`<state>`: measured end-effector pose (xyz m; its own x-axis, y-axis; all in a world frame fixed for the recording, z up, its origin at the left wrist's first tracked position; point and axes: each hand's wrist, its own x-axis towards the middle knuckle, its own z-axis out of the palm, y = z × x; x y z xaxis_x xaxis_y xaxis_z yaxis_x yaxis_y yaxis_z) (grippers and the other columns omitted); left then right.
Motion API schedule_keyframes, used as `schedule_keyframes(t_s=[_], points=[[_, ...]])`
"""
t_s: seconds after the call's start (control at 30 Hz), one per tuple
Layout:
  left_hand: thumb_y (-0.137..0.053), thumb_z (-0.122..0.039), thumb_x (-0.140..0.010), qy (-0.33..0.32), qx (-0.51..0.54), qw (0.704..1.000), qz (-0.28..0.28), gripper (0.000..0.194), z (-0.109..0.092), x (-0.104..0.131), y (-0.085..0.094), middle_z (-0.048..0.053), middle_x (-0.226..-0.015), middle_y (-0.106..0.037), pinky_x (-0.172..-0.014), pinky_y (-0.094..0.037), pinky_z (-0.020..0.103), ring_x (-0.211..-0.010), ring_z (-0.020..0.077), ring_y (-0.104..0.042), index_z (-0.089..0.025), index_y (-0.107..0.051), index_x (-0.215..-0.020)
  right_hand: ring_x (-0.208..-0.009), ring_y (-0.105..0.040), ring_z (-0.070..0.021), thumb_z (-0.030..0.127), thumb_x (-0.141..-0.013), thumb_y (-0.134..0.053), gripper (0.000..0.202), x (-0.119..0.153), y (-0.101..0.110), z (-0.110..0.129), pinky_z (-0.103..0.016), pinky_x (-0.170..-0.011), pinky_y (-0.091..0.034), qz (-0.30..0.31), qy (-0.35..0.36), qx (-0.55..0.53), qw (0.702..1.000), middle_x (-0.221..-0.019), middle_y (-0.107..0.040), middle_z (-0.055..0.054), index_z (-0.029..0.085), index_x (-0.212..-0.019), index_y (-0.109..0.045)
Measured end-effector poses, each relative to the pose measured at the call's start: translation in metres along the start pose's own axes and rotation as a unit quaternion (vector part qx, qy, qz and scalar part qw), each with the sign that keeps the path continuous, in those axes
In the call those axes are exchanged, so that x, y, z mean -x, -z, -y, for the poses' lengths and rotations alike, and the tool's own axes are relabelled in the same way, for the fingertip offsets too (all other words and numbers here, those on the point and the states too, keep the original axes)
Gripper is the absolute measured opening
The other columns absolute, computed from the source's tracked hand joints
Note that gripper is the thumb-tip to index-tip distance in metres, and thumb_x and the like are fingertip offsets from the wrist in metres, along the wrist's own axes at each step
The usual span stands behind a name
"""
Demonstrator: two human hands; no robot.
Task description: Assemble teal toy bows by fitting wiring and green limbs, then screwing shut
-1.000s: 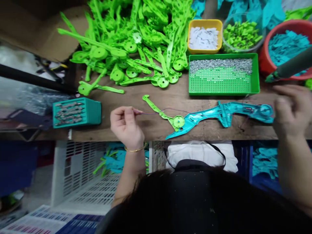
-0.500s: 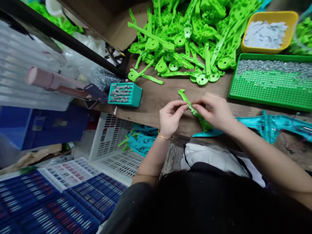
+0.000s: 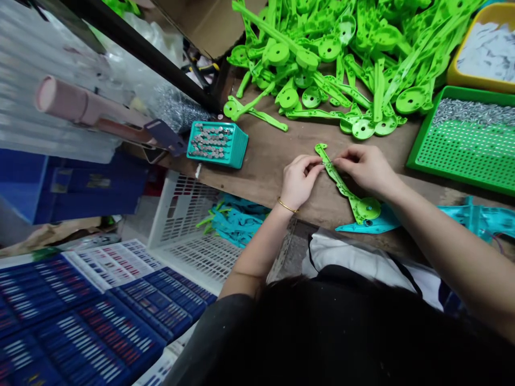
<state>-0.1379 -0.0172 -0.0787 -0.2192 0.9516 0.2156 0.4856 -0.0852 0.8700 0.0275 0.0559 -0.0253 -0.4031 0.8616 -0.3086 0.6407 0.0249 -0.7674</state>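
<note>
A long, slim green plastic part lies slanted on the worktop, hooked at its far end and round at its near end. My left hand, with a gold bracelet at the wrist, pinches at the part's left edge. From the other side, my right hand is closed, thumb and fingertips together against the part's right edge. Anything small between those right fingertips is too hidden to make out. The round end rests by a turquoise plastic piece, partly overlapping it.
A heap of green plastic parts covers the back. At right stand a green perforated tray with small metal pieces and a yellow bin of white pieces. A turquoise box sits left, above a white crate.
The view has shifted, so the bench appears further left. My hands have drawn slightly apart along the green part, uncovering more of its length and its round end.
</note>
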Motion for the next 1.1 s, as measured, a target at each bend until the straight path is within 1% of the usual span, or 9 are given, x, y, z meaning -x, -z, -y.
schedule_keyframes(t_s=[0.17,0.33,0.47,0.57,0.67,0.83,0.93,1.03,1.1], points=[[-0.069,-0.018,-0.087,-0.002,0.007,1.0,0.014,0.005,0.0,-0.002,0.001,0.0,-0.087,-0.074,-0.075,-0.052,0.023,-0.079,0.0122,-0.067,-0.019,-0.074,-0.087,-0.06,-0.045,-0.0101,0.035,-0.078,-0.062,0.023,0.0,0.001,0.0,-0.026,-0.06,-0.034,0.004,-0.004,-0.014,1.0,-0.067,-0.06,-0.001,0.013,-0.081,-0.07],[-0.067,-0.019,-0.088,0.014,0.012,1.0,0.024,0.006,-0.001,-0.002,0.002,0.002,-0.09,-0.074,-0.076,-0.052,0.024,-0.081,0.013,-0.067,-0.018,-0.073,-0.09,-0.061,-0.047,-0.0102,0.032,-0.078,-0.062,0.02,0.001,0.0,0.001,-0.025,-0.06,-0.035,0.005,0.005,-0.027,1.0,-0.068,-0.061,-0.001,0.014,-0.081,-0.069],[-0.066,-0.022,-0.089,0.033,0.067,0.997,0.026,0.008,0.0,-0.002,-0.001,0.002,-0.088,-0.075,-0.073,-0.052,0.024,-0.078,0.013,-0.067,-0.018,-0.072,-0.089,-0.061,-0.047,-0.0104,0.032,-0.078,-0.062,0.02,0.0,-0.001,0.0,-0.025,-0.061,-0.036,0.004,0.01,-0.026,1.0,-0.068,-0.061,0.0,0.014,-0.081,-0.069],[-0.064,-0.026,-0.09,0.023,0.077,0.997,0.005,0.011,-0.001,0.0,-0.004,0.002,-0.087,-0.074,-0.069,-0.052,0.023,-0.077,0.0128,-0.067,-0.018,-0.07,-0.089,-0.062,-0.049,-0.0113,0.03,-0.079,-0.061,0.018,-0.001,-0.001,0.0,-0.026,-0.062,-0.036,-0.008,0.019,0.012,1.0,-0.071,-0.064,-0.002,0.014,-0.081,-0.069],[-0.06,-0.027,-0.094,-0.031,0.003,1.0,0.001,0.013,-0.004,0.001,-0.004,0.002,-0.086,-0.071,-0.072,-0.051,0.024,-0.079,0.0131,-0.065,-0.018,-0.067,-0.087,-0.063,-0.052,-0.0137,0.031,-0.081,-0.062,0.019,0.005,0.0,0.0,-0.027,-0.061,-0.034,-0.03,0.028,0.103,0.994,-0.075,-0.068,-0.005,0.015,-0.086,-0.07],[-0.047,-0.026,-0.099,-0.118,-0.127,0.984,0.03,0.02,-0.003,0.001,-0.003,0.007,-0.092,-0.069,-0.084,-0.05,0.029,-0.089,0.0175,-0.064,-0.017,-0.063,-0.091,-0.07,-0.058,-0.0196,0.039,-0.089,-0.056,0.026,0.038,0.001,0.004,-0.03,-0.059,-0.028,-0.07,0.036,0.271,0.959,-0.086,-0.071,-0.008,0.019,-0.098,-0.07],[-0.041,-0.027,-0.101,-0.144,-0.186,0.971,0.052,0.026,0.0,0.001,-0.004,0.009,-0.094,-0.069,-0.087,-0.049,0.032,-0.092,0.0197,-0.063,-0.017,-0.063,-0.095,-0.076,-0.061,-0.0211,0.034,-0.094,-0.049,0.026,0.059,-0.006,0.008,-0.031,-0.059,-0.029,-0.067,0.081,0.333,0.937,-0.091,-0.071,-0.009,0.018,-0.101,-0.069],[-0.036,-0.028,-0.102,-0.159,-0.229,0.958,0.064,0.031,0.001,0.0,-0.006,0.01,-0.096,-0.069,-0.087,-0.048,0.032,-0.092,0.0207,-0.063,-0.016,-0.064,-0.097,-0.075,-0.061,-0.0216,0.028,-0.096,-0.043,0.032,0.076,-0.017,0.011,-0.033,-0.059,-0.031,-0.062,0.132,0.394,0.907,-0.09,-0.069,-0.01,0.015,-0.112,-0.068],[-0.034,-0.028,-0.103,-0.17,-0.242,0.953,0.065,0.033,0.001,-0.001,-0.007,0.011,-0.096,-0.069,-0.087,-0.048,0.033,-0.092,0.021,-0.062,-0.015,-0.064,-0.097,-0.074,-0.06,-0.0219,0.024,-0.096,-0.041,0.036,0.084,-0.024,0.011,-0.034,-0.06,-0.032,-0.075,0.161,0.419,0.89,-0.088,-0.068,-0.011,0.012,-0.119,-0.065]])
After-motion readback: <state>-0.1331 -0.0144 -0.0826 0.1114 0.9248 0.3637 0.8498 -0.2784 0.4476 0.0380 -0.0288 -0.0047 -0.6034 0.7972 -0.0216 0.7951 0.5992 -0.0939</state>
